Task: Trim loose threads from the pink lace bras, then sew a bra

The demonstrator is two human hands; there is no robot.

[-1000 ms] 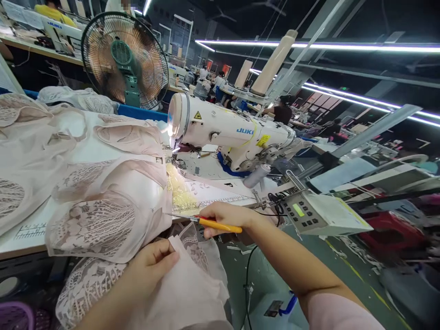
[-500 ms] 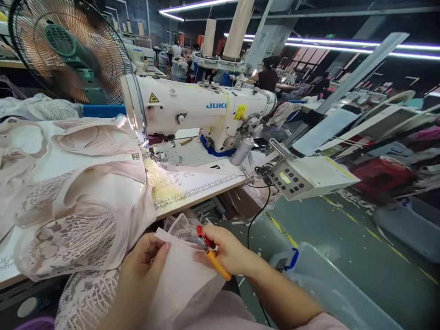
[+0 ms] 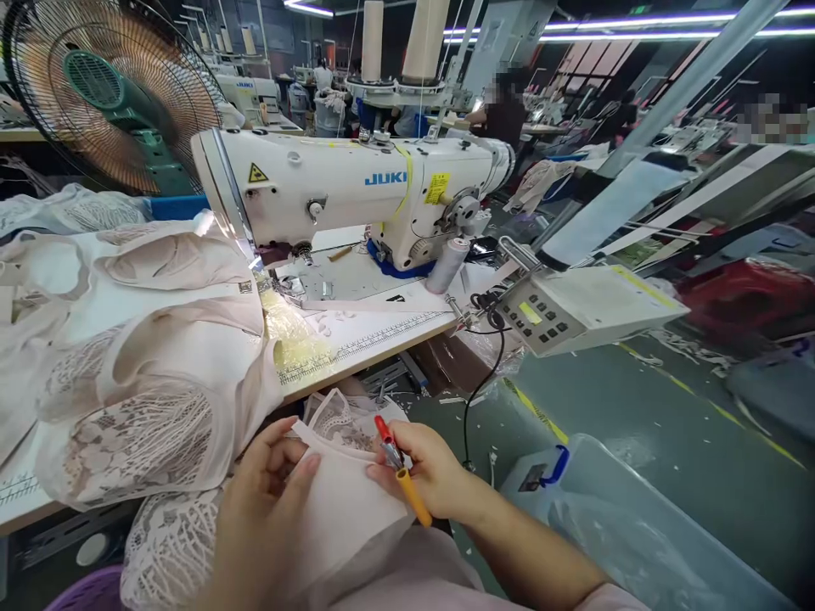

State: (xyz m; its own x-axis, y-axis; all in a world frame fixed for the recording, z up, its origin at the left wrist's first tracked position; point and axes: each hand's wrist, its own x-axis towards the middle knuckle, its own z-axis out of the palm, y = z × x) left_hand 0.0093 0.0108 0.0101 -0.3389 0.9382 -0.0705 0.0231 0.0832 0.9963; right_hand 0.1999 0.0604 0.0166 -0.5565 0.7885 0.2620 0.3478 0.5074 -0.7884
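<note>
A pale pink bra (image 3: 356, 501) with a smooth cup and lace lies over my lap, below the table edge. My left hand (image 3: 273, 484) pinches the end of its edge band between thumb and fingers. In my right hand (image 3: 424, 467) is a pair of small scissors (image 3: 400, 467) with one red and one orange handle grip. The blades are mostly hidden by my fingers. My right fingertips also touch the bra's edge, a short way right of my left hand. More pale pink lace bras (image 3: 153, 407) are piled on the table to the left.
A white sewing machine (image 3: 306, 182) stands on the table, with a thread cone (image 3: 447, 266) beside it. A control box (image 3: 586, 310) juts out at the right. The fan (image 3: 108, 93) is at the back left. A clear plastic bin (image 3: 637, 518) sits on the floor to the right.
The scissors have swung from pointing left across the bra's edge to lying back against my right hand. My right fingertips have come onto the edge. The view has shifted slightly.
</note>
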